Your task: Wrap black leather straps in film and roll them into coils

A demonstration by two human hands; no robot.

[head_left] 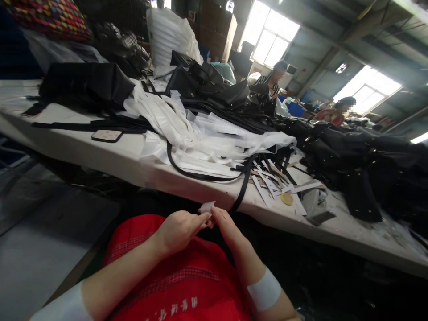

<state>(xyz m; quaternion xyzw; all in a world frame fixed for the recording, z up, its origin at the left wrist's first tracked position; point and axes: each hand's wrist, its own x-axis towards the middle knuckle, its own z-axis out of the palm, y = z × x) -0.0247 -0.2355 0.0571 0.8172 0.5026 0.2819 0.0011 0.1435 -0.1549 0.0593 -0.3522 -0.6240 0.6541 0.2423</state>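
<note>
My left hand (pixel 179 227) and my right hand (pixel 225 223) meet in front of my red apron (pixel 200 276), just off the table's front edge. Between their pinched fingertips is a small white piece (pixel 207 206), thin like paper or film; its exact kind does not show. Both hands are closed on it, and the fingers partly cover it. On the table beyond lie white plastic sleeves (pixel 174 120) in a loose pile. A black strap (pixel 200 176) curves across them, and its end hangs over the edge close to my right hand.
The white table (pixel 127 162) carries a phone (pixel 107 135), a black bag (pixel 87 84), paper strips (pixel 262 189) and a yellow tape roll (pixel 286 198). Black bags (pixel 361 160) are heaped at right. Two people (pixel 267 87) are farther back. A white roll (pixel 172 38) stands behind.
</note>
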